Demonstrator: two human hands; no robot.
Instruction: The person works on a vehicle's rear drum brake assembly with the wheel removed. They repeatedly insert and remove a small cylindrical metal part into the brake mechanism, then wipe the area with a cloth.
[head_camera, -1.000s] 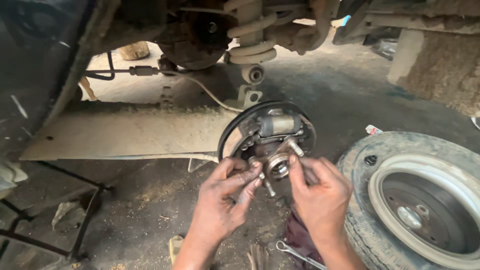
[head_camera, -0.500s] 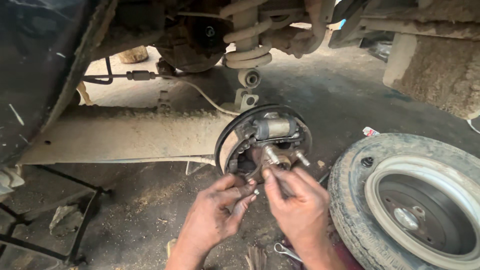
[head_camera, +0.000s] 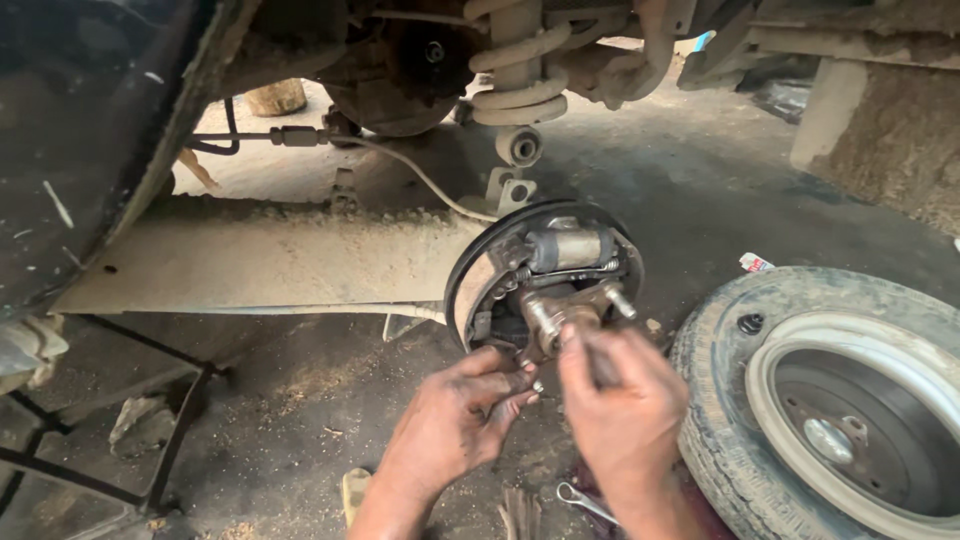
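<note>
Brake hub (head_camera: 560, 318) sits just above both hands' greasy fingers (head_camera: 515, 385).

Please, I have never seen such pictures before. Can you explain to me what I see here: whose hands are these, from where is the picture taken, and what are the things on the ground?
The picture comes from a camera worn on a person's head, looking down at that person's own two bare, greasy hands. They work under a raised vehicle, at an open drum brake assembly with its studs showing. The left hand touches its lower edge with the fingertips. The right hand is closed around something dark at the hub; what it is cannot be told. Beside it a removed wheel lies flat on the dirty ground. A small wrench lies near the wrists. Above hangs a coil spring.
</note>
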